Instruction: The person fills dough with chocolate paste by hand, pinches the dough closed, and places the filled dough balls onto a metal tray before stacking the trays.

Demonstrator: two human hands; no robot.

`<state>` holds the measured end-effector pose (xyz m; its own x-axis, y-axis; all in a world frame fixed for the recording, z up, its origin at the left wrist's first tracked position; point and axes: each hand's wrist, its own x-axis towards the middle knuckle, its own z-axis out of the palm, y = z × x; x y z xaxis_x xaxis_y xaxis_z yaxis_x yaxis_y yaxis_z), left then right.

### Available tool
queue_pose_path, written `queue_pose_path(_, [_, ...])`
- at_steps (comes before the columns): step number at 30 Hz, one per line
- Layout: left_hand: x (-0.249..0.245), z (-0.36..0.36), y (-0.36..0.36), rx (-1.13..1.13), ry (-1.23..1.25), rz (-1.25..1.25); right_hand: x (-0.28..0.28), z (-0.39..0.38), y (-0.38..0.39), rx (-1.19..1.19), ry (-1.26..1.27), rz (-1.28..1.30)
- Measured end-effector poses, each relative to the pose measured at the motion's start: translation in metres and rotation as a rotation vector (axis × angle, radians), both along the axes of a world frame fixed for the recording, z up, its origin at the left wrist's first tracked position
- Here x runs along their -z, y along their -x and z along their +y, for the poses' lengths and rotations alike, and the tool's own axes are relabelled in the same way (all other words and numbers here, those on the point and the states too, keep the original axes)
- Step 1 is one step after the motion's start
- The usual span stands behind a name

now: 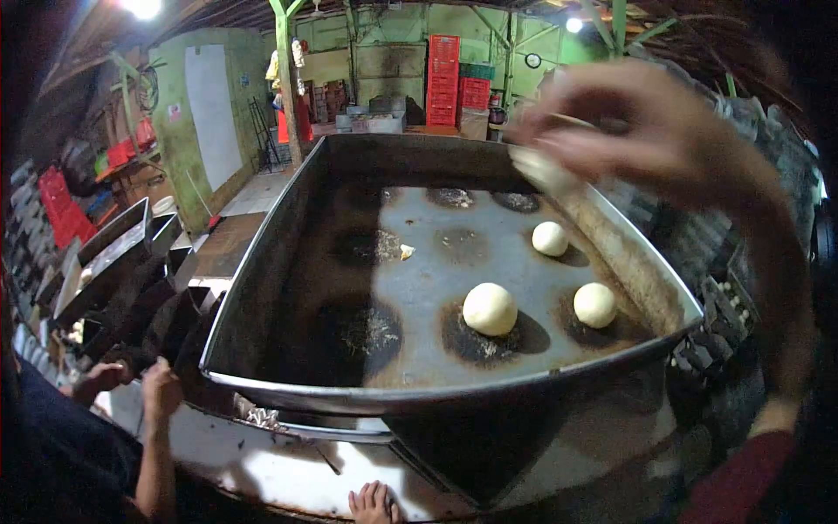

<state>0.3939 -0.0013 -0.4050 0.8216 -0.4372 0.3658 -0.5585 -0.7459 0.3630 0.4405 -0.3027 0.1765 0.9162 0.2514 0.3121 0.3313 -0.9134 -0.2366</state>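
Right hand [646,131] with oblong dough [543,170] in grip, long axis down-right.

A pale dough piece [541,168] hangs pinched above the far right of the tray [279,262].

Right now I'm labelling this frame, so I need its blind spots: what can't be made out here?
All in the head view:
- The right hand is smeared by motion blur, so its grip on the pale lump is unclear.
- The fingers are cut off by the bottom edge, so I cannot tell whose hand it is.
- The co-worker is mostly cut off by the left edge.
- The clock is too small to read.
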Motion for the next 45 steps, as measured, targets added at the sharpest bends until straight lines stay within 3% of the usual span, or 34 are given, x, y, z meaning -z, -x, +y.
queue_pose_path(1, [0.002, 0.001, 0.000, -0.001, -0.001, -0.001, 0.004, -0.008, -0.044, -0.113, 0.245, -0.016])
queue_pose_path(3, [0.001, -0.001, 0.002, 0.009, -0.008, -0.009, 0.052, -0.024, -0.112, -0.027, 0.160, 0.058])
queue_pose_path(6, [0.001, -0.001, 0.000, 0.006, -0.057, -0.054, 0.115, -0.038, -0.134, -0.202, 0.435, 0.181])
queue_pose_path(9, [0.008, -0.007, 0.007, 0.014, -0.071, -0.036, 0.059, -0.051, -0.094, 0.104, 0.183, -0.032])
queue_pose_path(11, [0.019, -0.008, -0.004, -0.044, -0.118, -0.123, 0.033, -0.111, -0.056, 0.124, 0.101, -0.056])
queue_pose_path(12, [0.022, -0.010, -0.005, -0.066, -0.142, -0.162, 0.027, -0.139, -0.015, 0.077, 0.149, -0.212])
queue_pose_path(14, [0.025, -0.020, 0.010, -0.244, 0.071, -0.024, 0.044, -0.206, 0.055, 0.008, 0.232, -0.426])
queue_pose_path(15, [0.055, 0.001, 0.016, -0.338, 0.460, 0.171, 0.064, -0.243, 0.084, -0.006, 0.257, -0.491])
queue_pose_path(17, [0.044, -0.045, 0.066, -0.531, 0.526, -0.031, 0.154, -0.345, 0.110, 0.228, -0.086, -0.397])
queue_pose_path(18, [0.037, -0.069, 0.092, -0.628, 0.560, -0.128, 0.223, -0.405, 0.114, 0.267, -0.108, -0.509])
queue_pose_path(19, [0.032, -0.093, 0.117, -0.645, 0.546, -0.126, 0.291, -0.458, 0.130, 0.554, -0.093, -0.223])
queue_pose_path(21, [0.018, -0.138, 0.157, -0.766, 0.574, -0.117, 0.375, -0.511, 0.168, 0.800, 0.139, 0.476])
queue_pose_path(22, [0.015, -0.155, 0.173, -0.825, 0.598, -0.117, 0.479, -0.574, 0.179, 0.622, 0.266, 0.576])
queue_pose_path(24, [0.009, -0.188, 0.213, -0.805, 0.635, 0.006, 0.510, -0.560, 0.216, 0.848, 0.228, 0.424])
queue_pose_path(25, [0.005, -0.204, 0.229, -0.767, 0.669, 0.091, 0.529, -0.569, 0.218, 0.815, 0.224, 0.435])
queue_pose_path(27, [-0.008, -0.233, 0.256, -0.665, 0.752, 0.283, 0.570, -0.582, 0.213, 1.108, 0.076, 0.381])
queue_pose_path(28, [-0.017, -0.245, 0.267, -0.596, 0.802, 0.386, 0.557, -0.567, 0.213, 1.077, 0.081, 0.376])
queue_pose_path(30, [-0.039, -0.269, 0.281, -0.439, 0.978, 0.621, 0.485, -0.492, 0.225, 0.783, -0.483, -0.038])
queue_pose_path(32, [-0.066, -0.286, 0.285, -0.259, 1.237, 0.912, 0.422, -0.368, 0.250, 0.648, -0.621, 0.139])
queue_pose_path(34, [-0.089, -0.288, 0.293, -0.117, 1.587, 1.226, 0.472, -0.242, 0.288, 1.041, -1.207, 0.269])
queue_pose_path(35, [-0.095, -0.279, 0.302, -0.129, 1.695, 1.320, 0.501, -0.186, 0.317, 0.460, -0.751, 0.187])
queue_pose_path(36, [-0.102, -0.269, 0.311, -0.151, 1.804, 1.412, 0.486, -0.144, 0.335, 0.063, -0.386, 0.120])
queue_pose_path(37, [-0.093, -0.242, 0.321, -0.187, 1.810, 1.421, 0.472, -0.102, 0.354, -0.336, -0.104, -0.038])
queue_pose_path(38, [-0.083, -0.213, 0.332, -0.235, 1.822, 1.416, 0.462, -0.074, 0.375, -0.522, -0.231, -0.072])
queue_pose_path(40, [-0.081, -0.169, 0.356, -0.310, 1.328, 1.040, 0.451, -0.021, 0.404, -0.773, -0.379, -0.101])
queue_pose_path(41, [-0.052, -0.126, 0.367, -0.247, 1.581, 1.123, 0.443, 0.002, 0.411, -0.795, -0.667, 0.328])
queue_pose_path(42, [-0.055, -0.106, 0.384, -0.177, 1.536, 1.019, 0.439, 0.025, 0.415, -0.787, -0.901, 0.792])
queue_pose_path(43, [-0.056, -0.095, 0.393, -0.102, 1.457, 0.867, 0.442, 0.049, 0.413, -0.728, -0.772, 0.450])
queue_pose_path(44, [-0.059, -0.084, 0.400, -0.044, 1.359, 0.727, 0.451, 0.080, 0.405, -0.708, -0.990, 0.147])
queue_pose_path(45, [-0.068, -0.075, 0.405, -0.112, 1.381, 0.664, 0.455, 0.107, 0.389, -0.650, -0.883, -0.071])
